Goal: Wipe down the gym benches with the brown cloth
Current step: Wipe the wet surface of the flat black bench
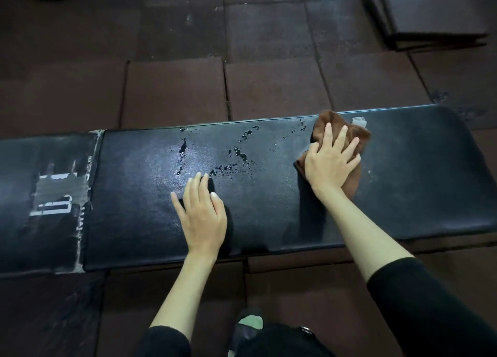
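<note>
A long black padded gym bench (416, 184) runs across the view from left to right. The brown cloth (355, 134) lies crumpled on its right part, and my right hand (332, 163) presses flat on top of it with fingers spread. My left hand (203, 214) rests palm down on the bench's middle, holding nothing. Water droplets (236, 155) are scattered on the pad between my two hands. A worn patch (359, 121) shows at the far edge just beyond the cloth.
A second pad section (40, 195) at the left has peeling, torn vinyl and a cracked seam. Dark reddish rubber floor tiles (269, 87) surround the bench. Stacked tiles (430, 15) stand at the top right. My shoe (247, 327) is under the near edge.
</note>
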{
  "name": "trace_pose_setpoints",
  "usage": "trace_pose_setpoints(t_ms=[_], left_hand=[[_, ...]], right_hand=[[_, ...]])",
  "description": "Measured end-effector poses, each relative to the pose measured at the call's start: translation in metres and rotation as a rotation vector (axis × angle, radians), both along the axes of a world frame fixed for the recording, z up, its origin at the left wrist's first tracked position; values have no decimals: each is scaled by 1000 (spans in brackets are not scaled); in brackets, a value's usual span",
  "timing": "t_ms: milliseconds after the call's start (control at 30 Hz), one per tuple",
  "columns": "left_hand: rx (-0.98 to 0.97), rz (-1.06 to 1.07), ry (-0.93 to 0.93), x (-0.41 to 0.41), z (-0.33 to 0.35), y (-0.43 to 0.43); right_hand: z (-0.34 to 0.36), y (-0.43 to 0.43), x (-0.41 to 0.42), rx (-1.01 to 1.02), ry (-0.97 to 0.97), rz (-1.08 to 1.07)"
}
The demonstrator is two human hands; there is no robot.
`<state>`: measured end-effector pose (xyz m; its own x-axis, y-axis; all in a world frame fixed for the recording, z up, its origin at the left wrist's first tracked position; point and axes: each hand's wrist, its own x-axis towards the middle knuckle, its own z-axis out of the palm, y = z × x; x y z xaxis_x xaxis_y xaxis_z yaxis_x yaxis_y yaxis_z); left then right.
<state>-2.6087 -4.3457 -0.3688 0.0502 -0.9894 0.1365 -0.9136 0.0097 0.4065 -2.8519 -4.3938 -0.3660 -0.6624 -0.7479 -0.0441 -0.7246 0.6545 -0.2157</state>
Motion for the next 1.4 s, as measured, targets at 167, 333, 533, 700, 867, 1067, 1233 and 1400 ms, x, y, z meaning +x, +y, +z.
trace_pose_setpoints(t_ms=[167,333,533,700,867,1067,1233,1400], left_hand=[[-4,63,-8,19,-2,-5],[6,133,0,32,-4,-4],[6,169,-9,39,-6,-1],[2,176,18,38,-6,-3],[-14,154,83,41,-3,-3],[-37,117,185,50,0,-2],[-52,155,106,72,-1,-3],[-49,198,84,95,-5,-11]], right_hand=[[1,-33,57,-18,-13,180],[1,-43,135,-16,-37,456],[-3,-18,161,-91,-20,785],[-5,3,127,-109,29,740],[-4,30,91,-93,2,420],[-8,51,121,-59,19,196],[-8,36,170,-48,20,210],[-7,12,214,-66,14,372]])
